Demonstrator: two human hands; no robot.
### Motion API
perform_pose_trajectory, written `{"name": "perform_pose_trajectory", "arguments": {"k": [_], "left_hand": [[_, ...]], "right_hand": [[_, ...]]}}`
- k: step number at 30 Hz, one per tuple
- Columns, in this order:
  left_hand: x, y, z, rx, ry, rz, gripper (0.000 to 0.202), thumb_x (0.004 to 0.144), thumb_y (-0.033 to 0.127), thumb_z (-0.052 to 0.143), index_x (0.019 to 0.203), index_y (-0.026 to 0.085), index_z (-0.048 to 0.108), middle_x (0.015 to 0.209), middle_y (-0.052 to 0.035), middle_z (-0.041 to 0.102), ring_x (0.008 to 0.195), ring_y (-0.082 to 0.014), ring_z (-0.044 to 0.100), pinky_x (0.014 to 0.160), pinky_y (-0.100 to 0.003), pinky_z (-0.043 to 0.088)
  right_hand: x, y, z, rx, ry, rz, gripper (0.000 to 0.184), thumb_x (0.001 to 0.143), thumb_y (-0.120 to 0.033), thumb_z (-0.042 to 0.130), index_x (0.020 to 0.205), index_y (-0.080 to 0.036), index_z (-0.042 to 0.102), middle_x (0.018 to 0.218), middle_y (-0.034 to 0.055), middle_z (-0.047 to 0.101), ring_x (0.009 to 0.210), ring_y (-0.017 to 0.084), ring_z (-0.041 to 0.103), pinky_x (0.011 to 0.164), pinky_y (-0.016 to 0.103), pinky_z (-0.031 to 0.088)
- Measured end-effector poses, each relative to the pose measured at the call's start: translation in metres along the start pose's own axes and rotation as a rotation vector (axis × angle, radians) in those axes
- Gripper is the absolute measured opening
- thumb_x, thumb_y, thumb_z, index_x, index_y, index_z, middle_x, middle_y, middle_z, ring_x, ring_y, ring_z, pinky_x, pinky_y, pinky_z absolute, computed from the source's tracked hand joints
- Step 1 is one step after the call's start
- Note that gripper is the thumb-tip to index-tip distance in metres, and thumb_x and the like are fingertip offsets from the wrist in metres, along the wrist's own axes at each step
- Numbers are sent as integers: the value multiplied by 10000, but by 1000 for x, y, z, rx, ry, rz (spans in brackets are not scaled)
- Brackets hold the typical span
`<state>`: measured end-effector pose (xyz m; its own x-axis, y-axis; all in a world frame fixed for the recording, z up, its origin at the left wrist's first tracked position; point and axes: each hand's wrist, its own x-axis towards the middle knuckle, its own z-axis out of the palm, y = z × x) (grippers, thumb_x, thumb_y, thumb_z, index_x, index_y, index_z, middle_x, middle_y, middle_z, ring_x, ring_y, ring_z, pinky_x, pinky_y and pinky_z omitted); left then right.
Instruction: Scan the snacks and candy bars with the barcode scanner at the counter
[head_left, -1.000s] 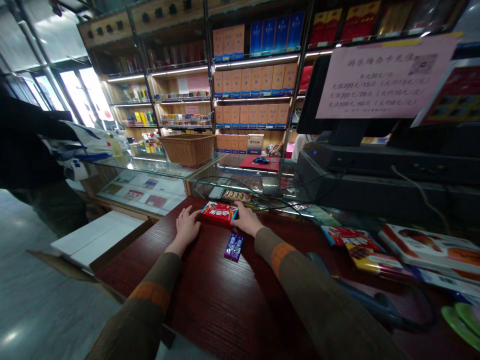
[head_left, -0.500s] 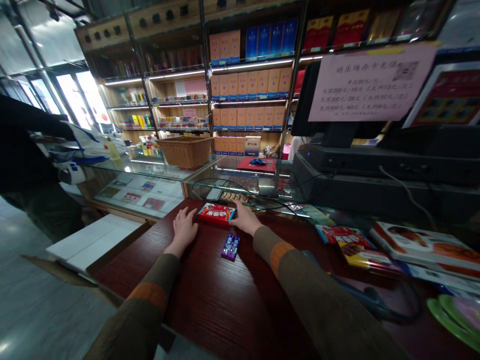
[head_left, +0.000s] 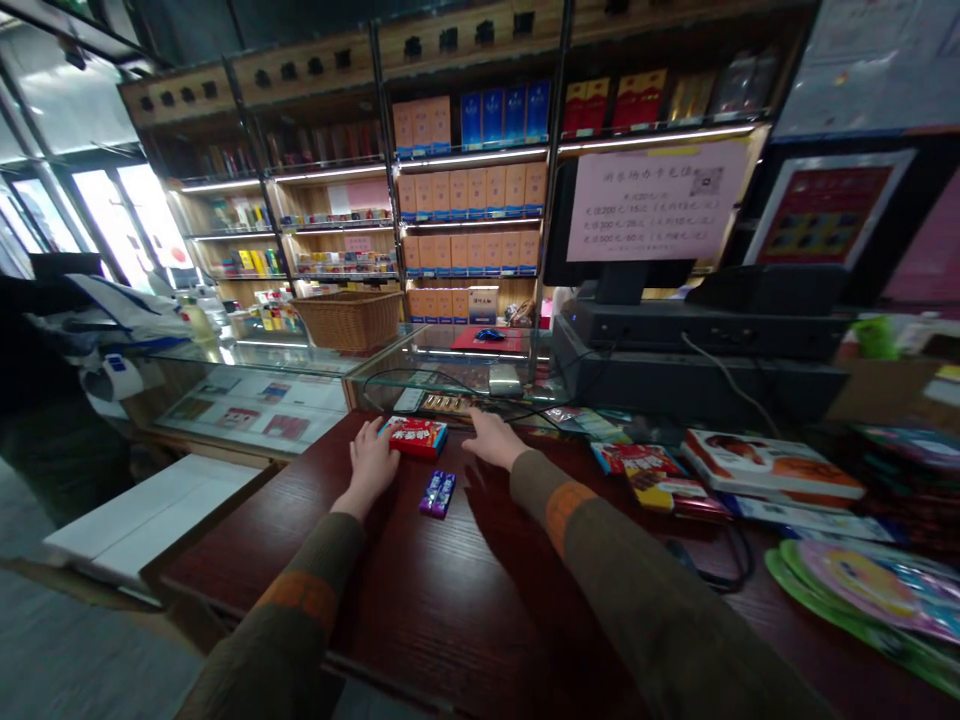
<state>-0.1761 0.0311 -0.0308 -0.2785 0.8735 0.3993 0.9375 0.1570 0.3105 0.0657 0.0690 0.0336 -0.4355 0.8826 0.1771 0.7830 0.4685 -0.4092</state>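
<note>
A red snack box [head_left: 415, 437] with white lettering and blue ends lies flat on the dark red-brown tabletop [head_left: 480, 570]. At its left end is my left hand [head_left: 373, 462], fingers spread, the fingertips reaching the box's edge; it is not wrapped round the box. My right hand [head_left: 493, 440] hovers just right of the box, apart from it, thumb and fingers loosely apart and holding nothing. Two small purple packets [head_left: 437, 494] lie side by side on the table between my hands, nearer to me than the box.
Right of my right arm lie red and yellow snack packs [head_left: 660, 480], a white-and-orange box [head_left: 772, 468] and round green-edged packages [head_left: 847, 590]. Behind stand a glass counter, a wicker basket [head_left: 351, 318] and a monitor [head_left: 630, 275]. A person in dark clothes [head_left: 37, 400] is at the left.
My right hand has come away from the box's right end. My left hand has closed in on its left end. The view has turned right.
</note>
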Motion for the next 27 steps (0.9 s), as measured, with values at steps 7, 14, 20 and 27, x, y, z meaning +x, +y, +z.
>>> {"name": "perform_pose_trajectory", "arguments": {"k": [7,14,20,27], "left_hand": [[-7,38,2,-8,-52,76,550,830,114,484,1337,271,628,1526,-87,483,1446,-320,368,1164,-579,322],[-10,75,15,-78,-82,189,513,839,125,487,1305,275,642,1515,-76,501,1446,-309,367,1171,-570,307],[-18,112,25,-122,-107,293,526,830,116,464,1298,265,652,1512,-71,499,1451,-309,358,1182,-568,290],[-24,152,35,-165,-157,370,509,843,144,467,1293,287,656,1504,-61,504,1448,-298,354,1187,-563,275]], "right_hand": [[-28,31,-20,1,-7,26,576,830,-259,671,1386,-198,535,1336,146,643,1275,311,567,1009,416,437],[-58,68,-33,49,56,36,505,849,-237,647,1348,-211,571,1333,117,652,1262,267,577,1041,388,414],[-85,100,-45,87,114,44,469,866,-207,615,1334,-193,587,1347,111,646,1256,250,581,1064,381,416],[-121,127,-60,124,214,-19,441,869,-139,573,1308,-148,607,1336,131,643,1276,233,558,1121,378,377]]}}
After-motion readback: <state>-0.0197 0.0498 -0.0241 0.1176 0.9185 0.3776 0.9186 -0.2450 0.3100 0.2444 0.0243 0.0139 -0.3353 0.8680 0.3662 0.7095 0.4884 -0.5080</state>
